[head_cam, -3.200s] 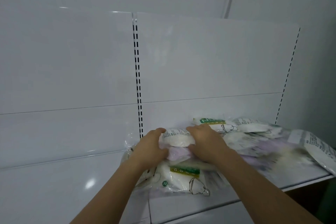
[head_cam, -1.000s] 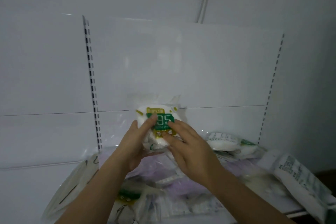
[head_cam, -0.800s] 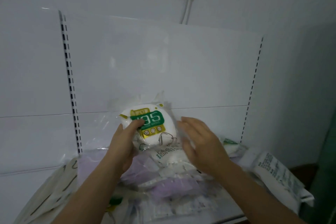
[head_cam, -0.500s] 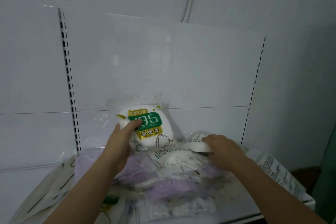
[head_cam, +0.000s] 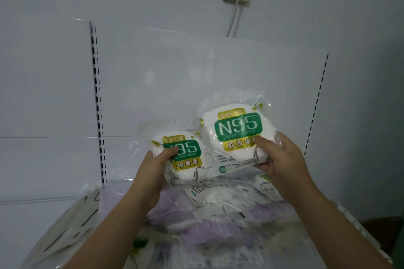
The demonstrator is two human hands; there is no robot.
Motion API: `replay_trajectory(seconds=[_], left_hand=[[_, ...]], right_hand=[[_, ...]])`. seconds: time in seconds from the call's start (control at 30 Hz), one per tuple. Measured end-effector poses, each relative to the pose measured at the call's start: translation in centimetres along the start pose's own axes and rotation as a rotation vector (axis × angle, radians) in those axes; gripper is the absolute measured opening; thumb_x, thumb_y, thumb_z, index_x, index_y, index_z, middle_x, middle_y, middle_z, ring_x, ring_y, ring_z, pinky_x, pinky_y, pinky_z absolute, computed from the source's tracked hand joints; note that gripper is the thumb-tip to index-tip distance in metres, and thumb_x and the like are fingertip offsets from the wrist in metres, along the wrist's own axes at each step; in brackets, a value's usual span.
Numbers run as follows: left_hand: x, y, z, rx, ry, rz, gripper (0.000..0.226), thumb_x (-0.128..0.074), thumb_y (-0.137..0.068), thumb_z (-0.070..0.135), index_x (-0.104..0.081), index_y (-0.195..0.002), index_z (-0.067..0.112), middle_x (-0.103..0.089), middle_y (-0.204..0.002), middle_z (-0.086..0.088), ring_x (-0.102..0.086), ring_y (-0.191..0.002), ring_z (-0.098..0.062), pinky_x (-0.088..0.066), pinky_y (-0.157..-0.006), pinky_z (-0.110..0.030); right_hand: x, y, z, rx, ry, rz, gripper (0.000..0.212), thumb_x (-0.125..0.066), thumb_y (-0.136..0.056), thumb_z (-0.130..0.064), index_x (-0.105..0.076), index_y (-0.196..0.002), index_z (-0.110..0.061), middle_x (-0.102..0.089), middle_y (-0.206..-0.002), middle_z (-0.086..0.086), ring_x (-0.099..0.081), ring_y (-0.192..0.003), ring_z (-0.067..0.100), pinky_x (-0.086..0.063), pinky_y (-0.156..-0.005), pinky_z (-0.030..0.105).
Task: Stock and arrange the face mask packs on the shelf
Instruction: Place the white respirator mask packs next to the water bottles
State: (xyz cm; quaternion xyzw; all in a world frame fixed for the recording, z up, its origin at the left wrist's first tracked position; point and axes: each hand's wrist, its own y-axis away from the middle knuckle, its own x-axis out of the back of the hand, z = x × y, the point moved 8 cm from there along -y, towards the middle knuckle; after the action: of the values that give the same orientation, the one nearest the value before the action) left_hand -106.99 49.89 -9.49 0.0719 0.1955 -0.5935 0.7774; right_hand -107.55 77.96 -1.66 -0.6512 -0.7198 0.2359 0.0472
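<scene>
With my left hand [head_cam: 154, 165] pinching one N95 pack [head_cam: 183, 155] and my right hand [head_cam: 278, 155] gripping another N95 pack [head_cam: 237, 131] at frame centre, I reckon slick film could slip onto the loose heap [head_cam: 218, 214] below.

White mask packs [head_cam: 237, 131] (green-and-gold labels) above lilac packs [head_cam: 196, 220].

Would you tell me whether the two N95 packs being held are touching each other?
Cannot tell. In the head view the right pack overlaps the left pack at its clear wrapper edge, but depth is unclear.
</scene>
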Motion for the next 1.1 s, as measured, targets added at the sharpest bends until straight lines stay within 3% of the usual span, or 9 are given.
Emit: replay_trajectory(seconds=[0.17, 0.3, 0.43, 0.53, 0.6, 0.67, 0.83, 0.97, 1.1], left_hand=[[-1.4, 1.6, 0.8, -0.031, -0.009, -0.062, 0.038, -0.066, -0.094, 0.033, -0.06, -0.127, 0.018, -0.078, -0.1, -0.001, -0.073, -0.069, -0.018, -0.057, -0.06, -0.036], [-0.8, 2.8, 0.9, -0.024, -0.02, -0.07, 0.082, -0.071, -0.073, 0.073, -0.053, -0.135, 0.023, -0.071, -0.123, -0.01, -0.072, -0.105, -0.032, -0.058, -0.086, -0.054], [0.3, 4.5, 1.3, -0.002, -0.085, -0.122, 0.051, -0.064, -0.088, 0.053, -0.052, -0.131, 0.028, -0.076, -0.112, -0.004, -0.076, -0.095, -0.024, -0.062, -0.073, -0.039], [2.9, 5.4, 1.5, 0.053, -0.079, -0.095, 0.052, -0.06, -0.091, 0.052, -0.054, -0.136, 0.026, -0.073, -0.119, -0.011, -0.072, -0.104, -0.031, -0.06, -0.08, -0.044], [5.1, 6.4, 2.0, 0.088, -0.061, -0.025, 0.049, -0.053, -0.093, 0.049, -0.059, -0.133, 0.021, -0.072, -0.118, -0.017, -0.071, -0.103, -0.037, -0.06, -0.079, -0.045], [7.3, 7.2, 2.7, 0.098, -0.052, 0.028, 0.051, -0.052, -0.093, 0.046, -0.058, -0.135, 0.019, -0.071, -0.12, -0.019, -0.067, -0.111, -0.043, -0.054, -0.096, -0.056], [13.7, 9.5, 6.7, 0.043, -0.043, 0.121, 0.051, -0.047, -0.097, 0.047, -0.058, -0.136, 0.017, -0.07, -0.123, -0.018, -0.061, -0.121, -0.044, -0.042, -0.109, -0.062], [18.8, 11.9, 10.7, 0.015, -0.165, 0.071, 0.067, -0.055, -0.088, 0.069, -0.053, -0.14, 0.027, -0.071, -0.126, -0.006, -0.068, -0.116, -0.03, -0.05, -0.104, -0.053], [27.3, 14.6, 13.7, 0.109, -0.395, 0.053, 0.075, -0.055, -0.078, 0.081, -0.053, -0.135, 0.033, -0.075, -0.116, -0.004, -0.073, -0.102, -0.031, -0.059, -0.08, -0.046]], right_hand=[[-2.3, 1.3, 3.5, -0.098, 0.129, 0.033, 0.014, -0.073, -0.086, -0.015, -0.067, -0.093, -0.005, -0.075, -0.087, 0.013, -0.073, -0.08, 0.031, -0.061, -0.07, 0.048], [-3.9, 2.3, 4.8, -0.073, 0.415, 0.041, 0.038, -0.076, -0.083, -0.033, -0.05, -0.073, -0.008, -0.046, -0.066, 0.002, -0.042, -0.061, 0.016, -0.033, -0.057, 0.032], [-7.1, 3.0, 6.7, -0.185, 0.393, -0.152, 0.026, -0.069, -0.088, -0.03, -0.058, -0.085, -0.007, -0.055, -0.074, 0.0, -0.051, -0.067, 0.015, -0.037, -0.063, 0.033], [-10.3, 3.9, 7.8, -0.221, 0.339, -0.31, 0.013, -0.067, -0.089, -0.026, -0.064, -0.098, -0.018, -0.073, -0.095, -0.003, -0.068, -0.091, 0.014, -0.051, -0.084, 0.037], [-12.6, 4.5, 8.4, -0.219, 0.34, -0.377, 0.02, -0.067, -0.087, -0.029, -0.061, -0.106, -0.027, -0.072, -0.103, -0.007, -0.067, -0.099, 0.013, -0.052, -0.092, 0.04], [-15.4, 5.2, 8.9, -0.235, 0.281, -0.456, 0.036, -0.068, -0.08, -0.035, -0.055, -0.114, -0.04, -0.071, -0.109, -0.013, -0.068, -0.103, 0.01, -0.051, -0.096, 0.044], [-23.8, 7.7, 9.5, -0.261, 0.122, -0.621, 0.061, -0.063, -0.072, -0.075, -0.052, -0.128, -0.053, -0.069, -0.121, -0.02, -0.063, -0.118, 0.01, -0.042, -0.107, 0.045], [-31.0, 10.7, 9.8, -0.242, 0.142, -0.655, 0.047, -0.058, -0.082, -0.07, -0.052, -0.125, -0.053, -0.07, -0.116, -0.021, -0.065, -0.113, 0.009, -0.045, -0.105, 0.042], [-38.9, 14.9, 10.5, -0.269, 0.137, -0.712, 0.039, -0.063, -0.087, -0.056, -0.057, -0.124, -0.044, -0.073, -0.111, -0.015, -0.071, -0.104, 0.012, -0.051, -0.098, 0.042]])
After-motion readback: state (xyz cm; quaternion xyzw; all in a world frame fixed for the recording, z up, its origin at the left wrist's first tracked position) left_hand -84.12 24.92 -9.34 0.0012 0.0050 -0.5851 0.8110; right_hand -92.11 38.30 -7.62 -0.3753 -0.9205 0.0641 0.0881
